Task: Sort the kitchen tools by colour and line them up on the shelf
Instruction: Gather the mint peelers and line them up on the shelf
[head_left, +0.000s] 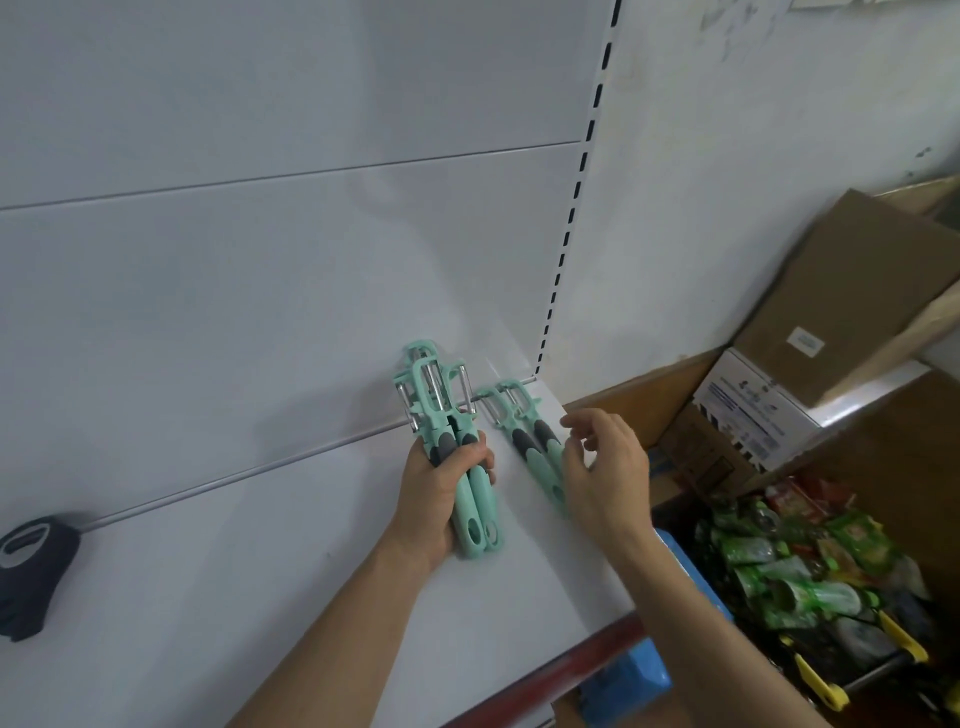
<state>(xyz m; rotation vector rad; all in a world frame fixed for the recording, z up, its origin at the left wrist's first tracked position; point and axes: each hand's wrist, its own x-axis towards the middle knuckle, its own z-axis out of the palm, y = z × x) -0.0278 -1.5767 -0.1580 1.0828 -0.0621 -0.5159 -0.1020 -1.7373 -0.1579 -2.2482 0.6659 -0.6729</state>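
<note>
Head view has the left hand (434, 501) with its fingers curled tight round a bundle of mint-green peelers (467, 504), blades pointing toward the slotted upright (576, 192). The right hand (605, 467) holds its fingers loosely spread and half bent over the handles of a pair of peelers (522, 441) lying side by side on the white shelf (260, 571) at the upright's foot; whether it touches them cannot be told. Right of the upright sit a cardboard box (841, 296) and a heap of green packets (779, 551); far left lies a dark tool (26, 577).
</note>
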